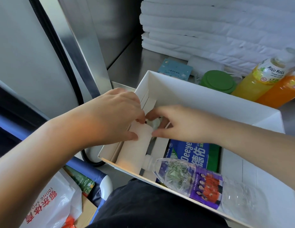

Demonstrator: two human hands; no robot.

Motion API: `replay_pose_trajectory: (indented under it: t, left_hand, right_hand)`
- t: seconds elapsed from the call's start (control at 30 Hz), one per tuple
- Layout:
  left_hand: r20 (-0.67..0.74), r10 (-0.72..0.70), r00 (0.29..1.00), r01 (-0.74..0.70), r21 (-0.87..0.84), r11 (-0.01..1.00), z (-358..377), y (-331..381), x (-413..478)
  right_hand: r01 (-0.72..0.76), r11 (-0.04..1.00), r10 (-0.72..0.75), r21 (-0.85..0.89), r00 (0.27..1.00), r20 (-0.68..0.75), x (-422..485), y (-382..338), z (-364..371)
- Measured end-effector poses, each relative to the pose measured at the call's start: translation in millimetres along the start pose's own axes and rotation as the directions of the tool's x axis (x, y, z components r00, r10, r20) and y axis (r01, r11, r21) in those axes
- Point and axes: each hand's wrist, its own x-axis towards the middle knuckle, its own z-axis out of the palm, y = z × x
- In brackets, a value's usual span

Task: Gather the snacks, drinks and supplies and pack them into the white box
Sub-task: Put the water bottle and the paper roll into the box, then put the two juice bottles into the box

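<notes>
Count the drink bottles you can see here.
3. A yellow Mogu Mogu juice bottle and an orange juice bottle lie outside, behind the white cardboard box; a clear plastic water bottle with a purple label lies inside it. More may be hidden.

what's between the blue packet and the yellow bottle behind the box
A green-lidded tub sits between the blue packet and the yellow bottle, just behind the white box's far wall; the head view shows it.

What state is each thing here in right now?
white box: open
white packet: in box, pinched by left hand and right hand
water bottle: capped, lying on its side
blue pack: flat in box
yellow bottle: outside box
orange bottle: outside box
green tub: lidded, outside box
</notes>
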Motion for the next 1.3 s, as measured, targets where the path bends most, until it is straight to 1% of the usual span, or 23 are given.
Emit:
replay_pose_trajectory:
  t: [0.07, 0.13, 0.2, 0.27, 0.33, 0.4, 0.47, 0.57, 0.67, 0.73, 0.8, 0.87, 0.93, 1.0, 1.07, 1.13, 1.17, 1.23, 1.3]
  left_hand:
    - [-0.075, -0.020, 0.997, 0.014, -0.079, 0.997, -5, 3, 2]
    - [-0.188, -0.036, 0.982, 0.011, -0.133, 0.991, -10, 8, 7]
    - [-0.258, -0.041, 0.965, 0.009, -0.124, 0.992, -14, 11, 15]
    - [-0.288, -0.043, 0.957, 0.010, -0.117, 0.993, -17, 14, 28]
    - [-0.281, -0.051, 0.958, 0.014, -0.132, 0.991, -17, 16, 43]
    - [-0.266, -0.037, 0.963, 0.002, -0.130, 0.991, -15, 16, 59]
    - [-0.252, -0.005, 0.968, -0.025, -0.116, 0.993, -14, 16, 74]
    - [-0.220, 0.019, 0.975, -0.047, -0.122, 0.991, -13, 16, 92]
    - [-0.150, 0.021, 0.988, -0.045, -0.163, 0.986, -7, 18, 102]
    - [-0.115, 0.036, 0.993, -0.053, -0.145, 0.988, -1, 16, 105]
    - [-0.103, 0.051, 0.993, -0.064, -0.122, 0.990, 3, 12, 106]
    - [-0.102, 0.056, 0.993, -0.068, -0.121, 0.990, 6, 9, 106]
    - [-0.119, 0.062, 0.991, -0.076, -0.115, 0.990, 9, 7, 106]
    - [-0.129, 0.067, 0.989, -0.081, -0.108, 0.991, 11, 6, 106]
    - [-0.133, 0.073, 0.988, -0.088, -0.106, 0.990, 13, 6, 106]
    - [-0.146, 0.073, 0.987, -0.090, -0.114, 0.989, 14, 5, 106]
    - [-0.152, 0.071, 0.986, -0.089, -0.117, 0.989, 15, 5, 106]
    - [-0.156, 0.072, 0.985, -0.090, -0.115, 0.989, 14, 5, 106]
    - [-0.153, 0.073, 0.985, -0.091, -0.118, 0.989, 14, 5, 106]
  right_hand:
    - [-0.011, 0.999, 0.009, -0.039, 0.998, -0.065, -10, 3, -20]
    - [-0.044, 0.998, 0.038, -0.044, 0.990, -0.138, -22, 9, -39]
    - [-0.068, 0.995, 0.046, -0.075, 0.964, -0.262, -36, 16, -54]
    - [-0.098, 0.987, 0.043, -0.126, 0.923, -0.383, -51, 23, -64]
    - [-0.137, 0.974, 0.026, -0.183, 0.862, -0.507, -65, 34, -71]
    - [-0.193, 0.954, 0.001, -0.229, 0.767, -0.642, -78, 48, -77]
    - [-0.282, 0.924, -0.006, -0.258, 0.665, -0.746, -90, 64, -82]
    - [-0.427, 0.887, 0.095, -0.179, 0.546, -0.833, -106, 87, -90]
    - [-0.534, 0.837, 0.189, -0.116, 0.481, -0.856, -117, 105, -96]
    - [-0.558, 0.826, 0.248, -0.076, 0.481, -0.841, -118, 114, -96]
    - [-0.571, 0.819, 0.302, -0.058, 0.515, -0.802, -116, 122, -94]
    - [-0.594, 0.800, 0.314, -0.086, 0.537, -0.783, -113, 129, -89]
    - [-0.587, 0.804, 0.287, -0.095, 0.523, -0.803, -109, 132, -88]
    - [-0.544, 0.839, 0.296, -0.016, 0.481, -0.825, -104, 134, -89]
    - [-0.506, 0.861, 0.313, 0.037, 0.472, -0.824, -98, 135, -89]
    - [-0.525, 0.851, 0.272, -0.033, 0.493, -0.826, -93, 139, -85]
    - [-0.533, 0.844, 0.248, -0.063, 0.492, -0.835, -92, 141, -83]
    - [-0.516, 0.855, 0.227, -0.058, 0.471, -0.852, -91, 143, -81]
    - [-0.477, 0.878, 0.206, -0.049, 0.468, -0.860, -91, 144, -80]
